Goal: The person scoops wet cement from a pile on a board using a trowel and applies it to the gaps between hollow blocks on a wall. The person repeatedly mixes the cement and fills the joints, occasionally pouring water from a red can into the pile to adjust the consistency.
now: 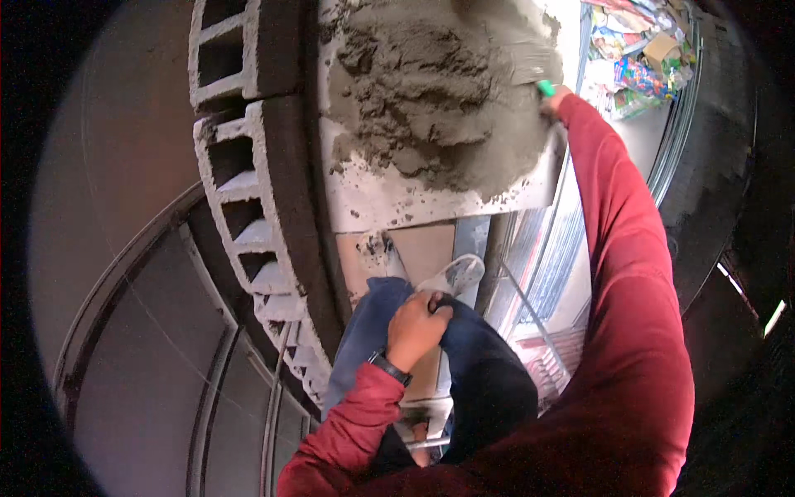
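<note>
A heap of wet grey mortar (431, 103) covers most of a white board (364, 203), lumpy on its left and smeared smooth on its right. At the heap's right edge my right hand (558, 101) is closed around a green-handled trowel (545, 87). Its blade is hard to tell from the mortar beside it. My left hand (416, 330), a dark watch on its wrist, rests by my knees with curled fingers. A small dark patch shows between its thumb and fingers; what it is I cannot make out.
Hollow concrete blocks (263, 207) stand in a row along the left of the board. Crumpled colourful packaging (642, 62) is piled at the upper right. Long metal strips (542, 257) lie right of my knees. Dark framed panels (157, 331) are at lower left.
</note>
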The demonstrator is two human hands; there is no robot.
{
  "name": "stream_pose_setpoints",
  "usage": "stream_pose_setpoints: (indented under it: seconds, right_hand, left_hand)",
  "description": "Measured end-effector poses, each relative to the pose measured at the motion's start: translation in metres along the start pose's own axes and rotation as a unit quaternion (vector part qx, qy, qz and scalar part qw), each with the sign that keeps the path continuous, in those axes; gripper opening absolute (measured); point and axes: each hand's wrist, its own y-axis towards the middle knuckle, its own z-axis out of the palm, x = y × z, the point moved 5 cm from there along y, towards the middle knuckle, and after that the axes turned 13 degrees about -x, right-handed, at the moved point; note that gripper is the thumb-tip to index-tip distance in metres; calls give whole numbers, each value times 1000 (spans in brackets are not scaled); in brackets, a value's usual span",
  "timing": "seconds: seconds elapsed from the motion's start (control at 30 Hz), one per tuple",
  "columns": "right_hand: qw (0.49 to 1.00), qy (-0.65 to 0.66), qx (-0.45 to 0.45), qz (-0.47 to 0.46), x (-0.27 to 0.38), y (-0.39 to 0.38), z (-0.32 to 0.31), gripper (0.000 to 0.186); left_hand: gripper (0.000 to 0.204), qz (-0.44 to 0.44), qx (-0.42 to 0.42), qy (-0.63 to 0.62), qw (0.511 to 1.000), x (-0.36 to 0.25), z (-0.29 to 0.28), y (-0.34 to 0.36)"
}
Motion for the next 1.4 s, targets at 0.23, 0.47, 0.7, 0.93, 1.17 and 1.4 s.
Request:
stream_pose_setpoints:
  seconds: [0.23, 0.47, 0.7, 0.93, 1.17, 1.4]
  right_hand:
    - [990, 74, -111, -51, 99, -92, -9, 25]
    - [991, 97, -89, 2, 95, -242, -33, 22]
    - [944, 242, -157, 161, 71, -373, 38, 23]
    - [842, 513, -163, 45, 127, -297, 162, 32]
    - [661, 707, 149, 201, 193, -207, 36, 21]
    - [935, 285, -142, 155, 180, -270, -46, 40]
  left_hand:
    - [35, -13, 1, 30, 999, 12, 12, 4]
    - [40, 7, 17, 36, 999, 4, 50, -14]
    - [41, -47, 13, 35, 998, 16, 59, -16]
    - [39, -31, 30, 17, 999, 4, 46, -7]
    - [39, -25, 26, -4, 999, 14, 47, 4]
    - [37, -47, 28, 1, 999, 21, 54, 2]
